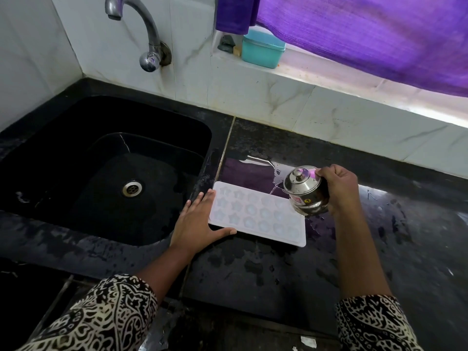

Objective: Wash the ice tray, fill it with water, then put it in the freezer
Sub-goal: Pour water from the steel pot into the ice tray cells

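Low in the frame, patterned sleeves (106, 317) lead up to the hands. At centre, the left hand (196, 224) lies flat, fingers straight, against the left edge of the white ice tray (258, 216) on the wet black counter (253, 274). Centre right, the right hand (339, 188) grips a tilted steel pot (305, 192), and water trickles onto the tray's far corner. The sink (106, 173) sits left and the tap (141, 29) upper left.
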A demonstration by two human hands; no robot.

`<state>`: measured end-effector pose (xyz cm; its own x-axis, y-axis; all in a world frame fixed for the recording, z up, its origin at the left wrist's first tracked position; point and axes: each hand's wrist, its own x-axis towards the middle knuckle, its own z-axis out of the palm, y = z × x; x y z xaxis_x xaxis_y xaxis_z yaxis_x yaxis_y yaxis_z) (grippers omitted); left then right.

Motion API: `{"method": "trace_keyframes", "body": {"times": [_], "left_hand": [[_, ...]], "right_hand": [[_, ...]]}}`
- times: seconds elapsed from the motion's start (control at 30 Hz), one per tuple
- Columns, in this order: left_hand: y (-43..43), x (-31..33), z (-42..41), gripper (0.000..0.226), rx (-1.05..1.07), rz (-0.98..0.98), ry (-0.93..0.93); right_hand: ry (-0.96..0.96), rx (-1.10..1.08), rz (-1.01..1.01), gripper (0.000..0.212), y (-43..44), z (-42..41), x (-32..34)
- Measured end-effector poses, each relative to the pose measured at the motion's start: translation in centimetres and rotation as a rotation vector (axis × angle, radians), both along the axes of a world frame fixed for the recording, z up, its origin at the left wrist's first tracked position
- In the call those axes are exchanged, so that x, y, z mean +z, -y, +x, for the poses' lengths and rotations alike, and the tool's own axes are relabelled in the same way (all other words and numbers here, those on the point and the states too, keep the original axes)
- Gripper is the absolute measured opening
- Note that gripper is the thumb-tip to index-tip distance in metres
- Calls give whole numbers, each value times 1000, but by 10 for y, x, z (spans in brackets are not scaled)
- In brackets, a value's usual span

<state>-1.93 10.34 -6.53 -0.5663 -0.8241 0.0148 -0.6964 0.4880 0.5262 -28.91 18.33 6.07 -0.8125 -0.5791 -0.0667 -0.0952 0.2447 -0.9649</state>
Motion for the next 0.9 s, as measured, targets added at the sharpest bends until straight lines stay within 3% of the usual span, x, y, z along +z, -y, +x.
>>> {"method": "trace_keyframes", "body": {"times": [0.27, 0.53, 0.9], "left_hand": [[2, -1, 0, 127, -7, -1, 11], [1, 0, 0, 125, -8, -2, 19], [1, 0, 0, 123, -9, 0, 28]], "right_hand": [[186, -59, -87, 23, -5, 3, 6], [194, -108, -111, 23, -16, -6, 0], [-30, -85, -3, 32, -30, -10, -1]]}}
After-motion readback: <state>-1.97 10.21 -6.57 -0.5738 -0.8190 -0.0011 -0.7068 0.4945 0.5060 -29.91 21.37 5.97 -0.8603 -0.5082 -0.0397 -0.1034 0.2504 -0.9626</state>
